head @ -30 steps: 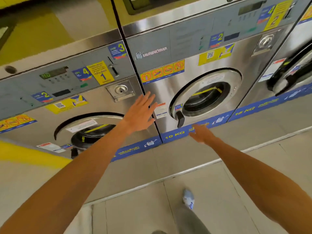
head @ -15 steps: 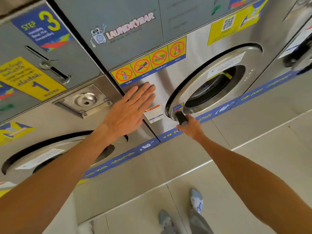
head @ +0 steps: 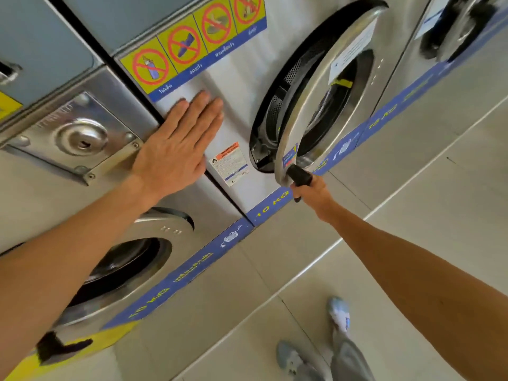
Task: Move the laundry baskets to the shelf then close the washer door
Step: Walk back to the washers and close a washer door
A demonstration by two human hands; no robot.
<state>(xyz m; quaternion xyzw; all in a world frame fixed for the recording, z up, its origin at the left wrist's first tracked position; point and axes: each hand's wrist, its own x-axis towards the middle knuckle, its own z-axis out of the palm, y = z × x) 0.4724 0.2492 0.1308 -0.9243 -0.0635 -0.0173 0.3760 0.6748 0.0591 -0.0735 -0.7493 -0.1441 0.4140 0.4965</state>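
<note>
Blue strip (head: 270, 209) along the washer base reads "10 KG" in yellow. Yellow warning sticker (head: 192, 46) shows red crossed-out circles with Thai captions; small orange-topped label (head: 230, 163) is too small to read. Washer door (head: 324, 89) stands ajar, perforated drum (head: 291, 78) visible behind it; contents cannot be told. Right hand (head: 312, 188) curls around the black door handle (head: 299, 176). Left hand (head: 178, 141) lies flat, fingers together, on the steel front panel (head: 242, 78). No baskets in view.

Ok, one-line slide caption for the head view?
Right hand grips the black handle of the ajar washer door; left hand braces the steel front.
</note>
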